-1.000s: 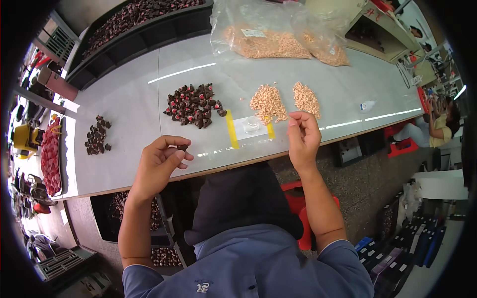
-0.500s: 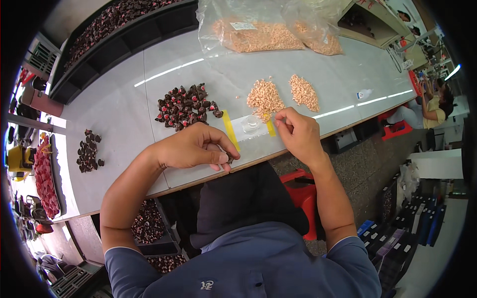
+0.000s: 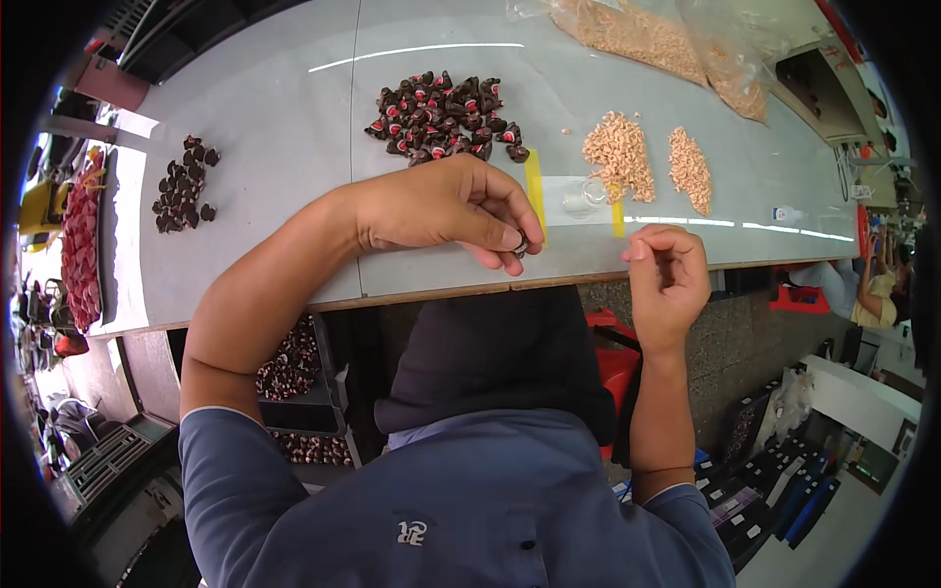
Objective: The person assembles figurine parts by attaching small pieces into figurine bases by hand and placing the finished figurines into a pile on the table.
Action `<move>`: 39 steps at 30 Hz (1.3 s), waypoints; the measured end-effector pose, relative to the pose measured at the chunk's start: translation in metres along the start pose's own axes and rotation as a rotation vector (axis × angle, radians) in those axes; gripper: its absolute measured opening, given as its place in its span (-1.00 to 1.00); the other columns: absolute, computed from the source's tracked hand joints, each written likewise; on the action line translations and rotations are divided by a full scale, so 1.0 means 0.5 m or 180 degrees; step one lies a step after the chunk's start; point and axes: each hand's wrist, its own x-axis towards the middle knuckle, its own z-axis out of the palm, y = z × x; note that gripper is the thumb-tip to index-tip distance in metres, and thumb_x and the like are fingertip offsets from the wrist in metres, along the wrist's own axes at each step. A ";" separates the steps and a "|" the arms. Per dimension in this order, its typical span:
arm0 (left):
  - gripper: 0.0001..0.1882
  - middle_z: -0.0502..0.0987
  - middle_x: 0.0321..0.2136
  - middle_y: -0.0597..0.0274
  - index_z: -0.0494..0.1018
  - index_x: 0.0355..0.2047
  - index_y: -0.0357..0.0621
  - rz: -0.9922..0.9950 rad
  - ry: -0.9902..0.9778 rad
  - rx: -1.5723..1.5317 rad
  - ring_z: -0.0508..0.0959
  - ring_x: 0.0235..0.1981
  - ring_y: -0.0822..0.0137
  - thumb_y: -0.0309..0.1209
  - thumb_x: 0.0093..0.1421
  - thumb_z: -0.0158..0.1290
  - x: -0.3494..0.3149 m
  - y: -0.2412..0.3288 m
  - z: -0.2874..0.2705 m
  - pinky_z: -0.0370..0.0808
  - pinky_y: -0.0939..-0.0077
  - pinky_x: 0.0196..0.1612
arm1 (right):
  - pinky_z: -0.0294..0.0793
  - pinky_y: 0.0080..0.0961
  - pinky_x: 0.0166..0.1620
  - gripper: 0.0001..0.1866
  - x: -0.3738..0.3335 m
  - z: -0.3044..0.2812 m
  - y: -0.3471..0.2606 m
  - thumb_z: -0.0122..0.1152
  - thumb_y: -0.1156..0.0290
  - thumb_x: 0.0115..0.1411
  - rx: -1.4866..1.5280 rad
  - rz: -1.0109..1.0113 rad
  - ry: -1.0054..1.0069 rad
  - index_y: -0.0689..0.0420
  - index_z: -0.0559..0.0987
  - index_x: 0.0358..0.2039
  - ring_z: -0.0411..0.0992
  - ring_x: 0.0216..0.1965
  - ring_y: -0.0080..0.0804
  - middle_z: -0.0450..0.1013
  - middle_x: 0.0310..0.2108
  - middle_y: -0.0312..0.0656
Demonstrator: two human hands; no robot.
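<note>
My left hand (image 3: 446,208) is closed over the table near its front edge. Between thumb and fingers it pinches a small dark brown piece (image 3: 520,248), mostly hidden by the fingertips. To the right, my right hand (image 3: 672,279) is at the table edge, thumb and forefinger pressed together; anything between them is too small to make out. A clear round dish (image 3: 585,199) sits on a white strip between two yellow tapes (image 3: 535,191), beyond and between the hands. Behind the dish lies a heap of small beige pieces (image 3: 619,157). Past my left hand is a pile of dark brown pieces with red-and-white faces (image 3: 431,113).
A smaller beige heap (image 3: 690,171) lies farther right, near a small white bottle (image 3: 786,214). Clear bags of beige pieces (image 3: 637,41) rest at the back. Several dark pieces (image 3: 183,186) lie at far left. Below the table stand bins of dark pieces (image 3: 289,365) and a red stool (image 3: 616,363).
The view has shifted, so the table contents appear farther right and higher. My right hand has drawn back from beside the dish toward the table edge. My left hand keeps its pinch.
</note>
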 end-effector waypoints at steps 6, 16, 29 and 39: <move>-0.71 0.66 -0.17 0.10 0.58 -0.11 -0.37 -0.0257 0.0047 0.0027 0.70 -0.23 0.35 -0.35 0.30 0.22 -0.009 -0.008 0.020 0.63 0.59 -0.15 | 0.58 -0.60 -0.21 -0.75 -0.018 0.065 -0.058 0.36 0.73 0.13 -0.0133 -0.0392 -0.0535 0.26 0.55 -0.18 0.57 -0.29 -0.49 0.55 -0.26 -0.13; -0.73 0.68 -0.28 0.12 0.59 -0.13 -0.33 -0.0180 0.0159 0.0134 0.71 -0.24 0.33 -0.37 0.27 0.26 0.001 -0.009 0.019 0.63 0.55 -0.20 | 0.60 -0.55 -0.22 -0.81 -0.013 0.122 -0.070 0.36 0.68 0.16 -0.0340 -0.0506 -0.0494 0.25 0.57 -0.22 0.60 -0.32 -0.45 0.58 -0.31 -0.14; -0.75 0.67 -0.34 0.15 0.61 -0.19 -0.34 0.0007 0.0422 -0.0022 0.69 -0.30 0.41 -0.40 0.23 0.29 -0.002 -0.020 0.028 0.63 0.60 -0.22 | 0.61 -0.51 -0.18 -0.80 0.005 0.106 -0.089 0.29 0.70 0.16 -0.0467 -0.0546 -0.0168 0.28 0.56 -0.19 0.64 -0.27 -0.42 0.63 -0.29 -0.08; -0.80 0.67 -0.35 0.14 0.63 -0.23 -0.34 -0.0081 0.0221 0.0264 0.67 -0.32 0.43 -0.44 0.21 0.30 0.001 -0.013 0.026 0.61 0.64 -0.31 | 0.53 -0.61 -0.45 -0.88 0.036 0.091 -0.083 0.26 0.70 0.16 -0.0359 -0.0393 -0.1485 0.28 0.55 -0.29 0.56 -0.54 -0.53 0.57 -0.53 -0.20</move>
